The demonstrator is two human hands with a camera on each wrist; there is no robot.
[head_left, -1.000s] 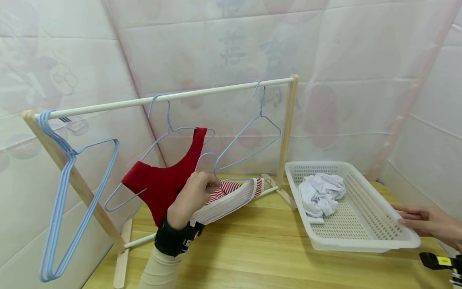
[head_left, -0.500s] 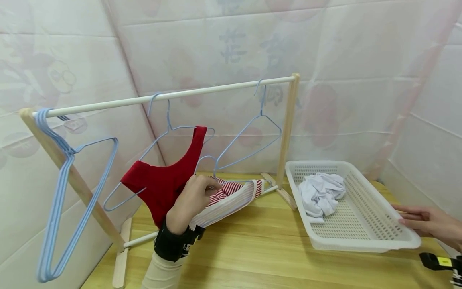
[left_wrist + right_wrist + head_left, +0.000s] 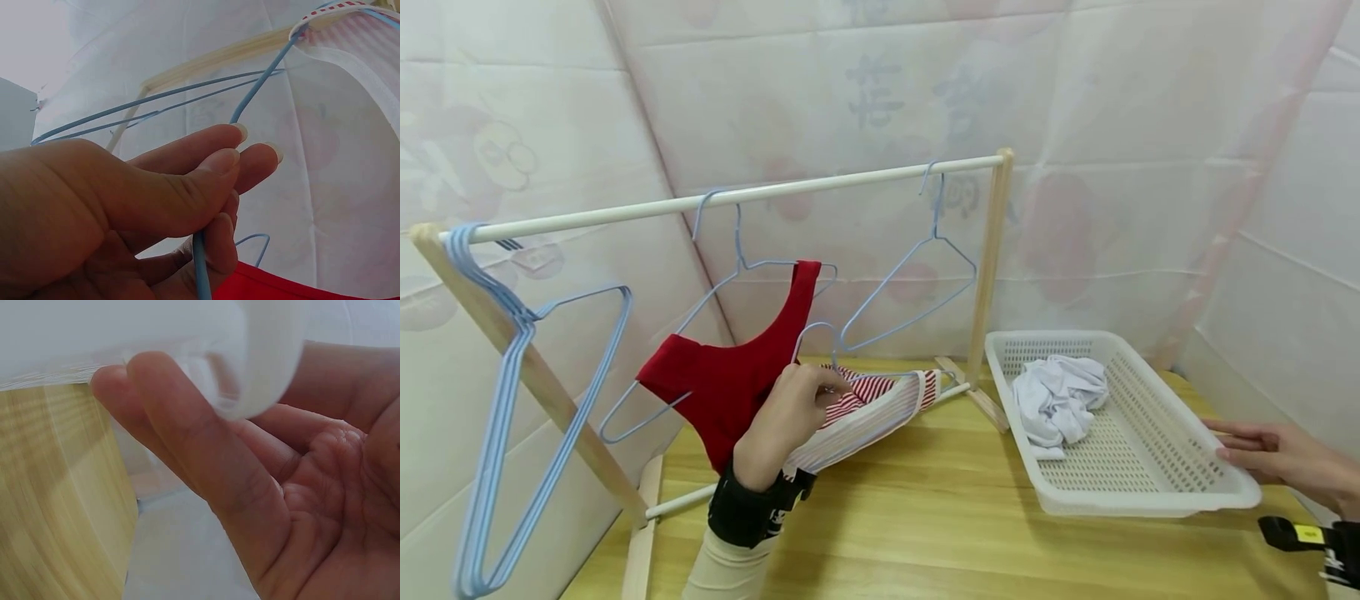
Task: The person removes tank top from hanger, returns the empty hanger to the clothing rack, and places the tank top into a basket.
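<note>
My left hand (image 3: 820,390) pinches the neck of a blue wire hanger (image 3: 816,333) that carries a red-and-white striped garment (image 3: 868,408), low in front of the rack. The left wrist view shows thumb and fingers (image 3: 240,153) closed on the blue hanger wire (image 3: 200,269), with the striped garment's hem (image 3: 350,25) above. A red top (image 3: 737,375) hangs from one shoulder on a hanger on the white rail (image 3: 625,212), just left of that hand. My right hand (image 3: 1225,442) lies with straight fingers (image 3: 187,437) against the right rim of the white basket (image 3: 1150,500).
A crumpled white cloth (image 3: 1060,400) lies in the basket. An empty blue hanger (image 3: 925,275) hangs near the rack's right post (image 3: 988,267). A bundle of several blue hangers (image 3: 497,400) hangs at the rail's left end. The wooden table (image 3: 962,533) is walled by white sheeting.
The view has drifted slightly, so everything sits a little further left. Both hands keep their hold and place.
</note>
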